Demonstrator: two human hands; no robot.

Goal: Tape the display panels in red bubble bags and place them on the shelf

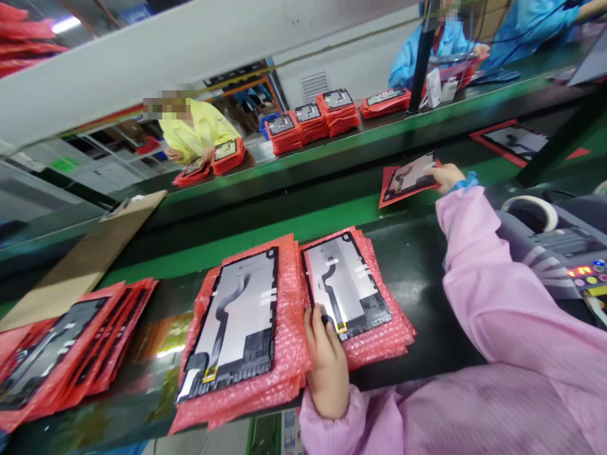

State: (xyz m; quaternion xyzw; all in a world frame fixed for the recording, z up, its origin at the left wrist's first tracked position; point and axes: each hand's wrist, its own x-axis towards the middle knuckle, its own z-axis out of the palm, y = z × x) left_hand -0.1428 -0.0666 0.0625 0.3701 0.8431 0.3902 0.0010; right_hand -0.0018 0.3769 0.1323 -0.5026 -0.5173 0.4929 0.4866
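Held panel [416,172], backed by a red sheet [386,188], is over the green strip [351,212] at the far side of the dark surface [417,243]; whether the sheet touches the strip cannot be told. Handling, as judged: panel and sheet are best carried as one, gripped at the rim, with pressure off the dark ribbon [402,179] and the panel kept from sliding on its backing. A near-level carry seems safer than a steep tilt. Right hand [446,179]: closed to a narrow pinch on the right edge of the panel and sheet. Left hand [327,370]: not gripping, fingers extended and close together, their tips at the lower left edge of the top panel [353,272] on a stack of red bubble wrap [379,344]. A light touch there probably suffices; firm pressure could shift the stack.
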